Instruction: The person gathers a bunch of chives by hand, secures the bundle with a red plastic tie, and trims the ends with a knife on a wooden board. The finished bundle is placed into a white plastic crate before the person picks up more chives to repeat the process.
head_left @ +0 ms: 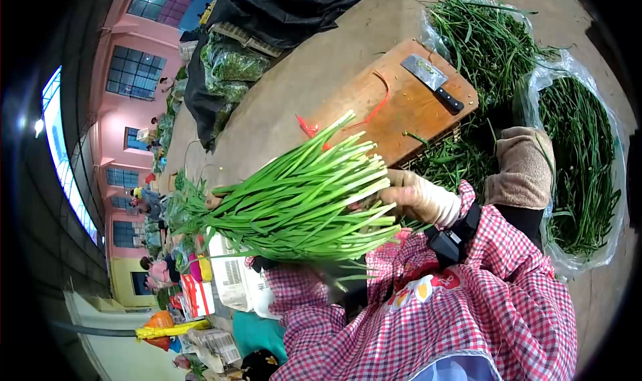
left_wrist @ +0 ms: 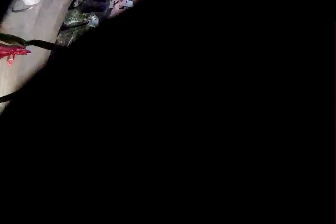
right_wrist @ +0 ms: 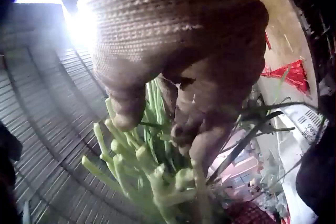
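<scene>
A thick bunch of garlic chives [head_left: 301, 200] lies across the middle of the head view, pale cut ends to the right. My left hand [head_left: 212, 200] grips it near the leafy end; only a sliver shows, the rest hidden behind the leaves. At the cut ends is my right hand [head_left: 421, 197], in a knitted glove with bare fingertips. In the right wrist view, the thumb and curled fingers of this hand [right_wrist: 184, 61] pinch among the stalk ends [right_wrist: 152, 176]. The left wrist view is mostly black, with a red tie [left_wrist: 11, 51] at its edge.
Beyond the bunch lies a wooden cutting board [head_left: 414, 110] with a cleaver [head_left: 426, 73] and a red strip [head_left: 384, 99]. Loose greens [head_left: 445, 160] lie beside the board. Plastic bags [head_left: 576, 63] full of greens stand at the right. A brown towel [head_left: 521, 163] covers a knee.
</scene>
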### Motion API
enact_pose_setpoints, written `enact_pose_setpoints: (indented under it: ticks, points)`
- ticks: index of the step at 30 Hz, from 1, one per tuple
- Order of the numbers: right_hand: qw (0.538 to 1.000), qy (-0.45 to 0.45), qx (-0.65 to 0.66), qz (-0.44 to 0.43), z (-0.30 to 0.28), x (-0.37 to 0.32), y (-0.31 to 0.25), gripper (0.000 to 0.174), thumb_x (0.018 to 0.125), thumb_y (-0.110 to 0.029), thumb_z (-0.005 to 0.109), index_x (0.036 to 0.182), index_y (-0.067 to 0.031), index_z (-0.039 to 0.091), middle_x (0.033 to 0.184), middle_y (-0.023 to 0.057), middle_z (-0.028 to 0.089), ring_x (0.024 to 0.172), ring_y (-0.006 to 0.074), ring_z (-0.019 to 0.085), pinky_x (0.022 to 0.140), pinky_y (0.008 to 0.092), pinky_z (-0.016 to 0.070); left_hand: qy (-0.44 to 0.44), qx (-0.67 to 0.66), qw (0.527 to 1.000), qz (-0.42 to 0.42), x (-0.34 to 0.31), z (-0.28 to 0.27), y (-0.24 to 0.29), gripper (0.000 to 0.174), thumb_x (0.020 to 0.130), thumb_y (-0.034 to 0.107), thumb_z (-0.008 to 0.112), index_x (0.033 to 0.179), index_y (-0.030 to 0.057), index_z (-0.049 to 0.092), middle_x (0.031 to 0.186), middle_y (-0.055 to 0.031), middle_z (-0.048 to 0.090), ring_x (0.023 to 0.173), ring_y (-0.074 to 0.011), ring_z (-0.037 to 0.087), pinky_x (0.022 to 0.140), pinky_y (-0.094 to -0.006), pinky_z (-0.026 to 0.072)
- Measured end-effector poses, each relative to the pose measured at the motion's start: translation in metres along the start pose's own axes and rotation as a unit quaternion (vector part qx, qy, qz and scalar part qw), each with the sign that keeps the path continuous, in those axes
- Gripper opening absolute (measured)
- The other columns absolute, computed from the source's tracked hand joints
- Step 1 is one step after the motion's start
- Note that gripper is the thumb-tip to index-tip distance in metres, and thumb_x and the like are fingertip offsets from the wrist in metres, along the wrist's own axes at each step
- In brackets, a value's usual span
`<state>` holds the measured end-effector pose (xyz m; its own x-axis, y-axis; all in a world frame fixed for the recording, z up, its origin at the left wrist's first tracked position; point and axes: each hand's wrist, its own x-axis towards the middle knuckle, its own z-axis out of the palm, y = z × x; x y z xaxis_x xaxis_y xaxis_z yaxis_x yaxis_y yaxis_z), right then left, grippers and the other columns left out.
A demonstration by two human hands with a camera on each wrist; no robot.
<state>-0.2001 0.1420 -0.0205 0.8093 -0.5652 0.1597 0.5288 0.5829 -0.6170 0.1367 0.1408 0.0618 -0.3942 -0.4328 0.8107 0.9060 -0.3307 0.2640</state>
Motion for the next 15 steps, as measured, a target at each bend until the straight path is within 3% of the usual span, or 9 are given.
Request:
enact_pose_setpoints:
  ticks: [2,4,7,9,10,12,13,14,15]
  points:
    - [0.997,-0.002,-0.063,0.049,-0.008,0.008,0.009,0.046,0.092,-0.030,0.063,0.129,-0.0040,0.056,0.110,0.0031,0.068,0.090,0.0101,0.061,0.079,0.0253,0.0486,0.005,0.011,1.000,-0.001,0.004,0.001,-0.003,0.028,0.097,0.031,0.053,0.116,0.0107,0.058,0.094,-0.0017,0.060,0.080,-0.0131,0.059,0.072,-0.0290,0.0500]
    - [0.991,0.014,-0.128,0.033,-0.009,0.010,0.014,0.035,0.089,-0.027,0.064,0.116,-0.0040,0.065,0.099,0.0010,0.069,0.079,0.0054,0.057,0.070,0.0220,0.0473,0.008,0.016,1.000,0.001,0.006,0.001,-0.006,0.028,0.097,0.031,0.053,0.116,0.0108,0.058,0.095,-0.0015,0.060,0.081,-0.0129,0.059,0.073,-0.0290,0.0499]
    - [0.983,0.031,-0.158,0.092,-0.013,0.002,0.011,0.036,0.089,-0.028,0.065,0.114,-0.0033,0.065,0.090,-0.0002,0.067,0.073,0.0060,0.056,0.066,0.0236,0.0465,0.020,0.034,0.999,0.000,0.008,0.006,-0.007,0.028,0.097,0.031,0.052,0.116,0.0109,0.057,0.095,-0.0012,0.059,0.082,-0.0127,0.059,0.074,-0.0291,0.0499]
    - [0.977,-0.054,-0.199,0.054,-0.018,-0.014,0.001,0.027,0.088,-0.023,0.065,0.102,-0.0004,0.069,0.084,0.0013,0.067,0.072,0.0081,0.057,0.070,0.0255,0.0472,0.026,0.040,0.999,0.001,0.009,0.007,-0.008,0.028,0.097,0.031,0.052,0.116,0.0110,0.057,0.095,-0.0010,0.059,0.082,-0.0125,0.059,0.074,-0.0291,0.0499]
    - [0.971,-0.075,-0.190,0.124,-0.020,-0.024,-0.010,0.023,0.088,-0.021,0.066,0.097,0.0003,0.070,0.082,0.0018,0.068,0.073,0.0086,0.057,0.071,0.0257,0.0469,0.028,0.044,0.999,0.001,0.010,0.008,-0.008,0.028,0.097,0.031,0.052,0.116,0.0110,0.057,0.096,-0.0009,0.059,0.083,-0.0124,0.059,0.074,-0.0292,0.0499]
    - [0.962,-0.089,-0.215,0.140,-0.027,-0.041,-0.020,0.020,0.088,-0.019,0.065,0.089,-0.0001,0.071,0.079,0.0026,0.068,0.074,0.0088,0.058,0.072,0.0262,0.0467,0.030,0.046,0.998,0.003,0.009,0.006,-0.010,0.028,0.097,0.031,0.052,0.116,0.0111,0.057,0.096,-0.0007,0.059,0.083,-0.0123,0.059,0.075,-0.0292,0.0498]
    - [0.947,-0.052,-0.259,0.182,-0.032,-0.050,-0.027,0.020,0.088,-0.020,0.065,0.089,-0.0009,0.071,0.080,0.0024,0.068,0.077,0.0083,0.059,0.072,0.0261,0.0472,0.033,0.049,0.998,0.003,0.009,0.008,-0.009,0.028,0.097,0.031,0.052,0.116,0.0111,0.057,0.096,-0.0006,0.059,0.083,-0.0122,0.059,0.075,-0.0293,0.0498]
    - [0.928,-0.057,-0.317,0.189,-0.052,-0.055,-0.018,0.018,0.090,-0.019,0.062,0.091,-0.0033,0.072,0.078,0.0049,0.069,0.077,0.0168,0.064,0.075,0.0316,0.0496,0.032,0.051,0.998,0.007,0.009,0.008,-0.009,0.028,0.097,0.031,0.052,0.116,0.0112,0.057,0.096,-0.0006,0.059,0.084,-0.0121,0.059,0.075,-0.0293,0.0498]
    - [0.802,-0.054,-0.553,0.219,-0.054,-0.050,-0.020,0.016,0.089,-0.017,0.061,0.096,-0.0055,0.071,0.084,0.0072,0.069,0.081,0.0227,0.065,0.077,0.0349,0.0500,0.035,0.053,0.998,0.007,0.008,0.009,-0.008,0.028,0.097,0.031,0.052,0.116,0.0112,0.057,0.096,-0.0005,0.059,0.084,-0.0120,0.059,0.075,-0.0293,0.0498]
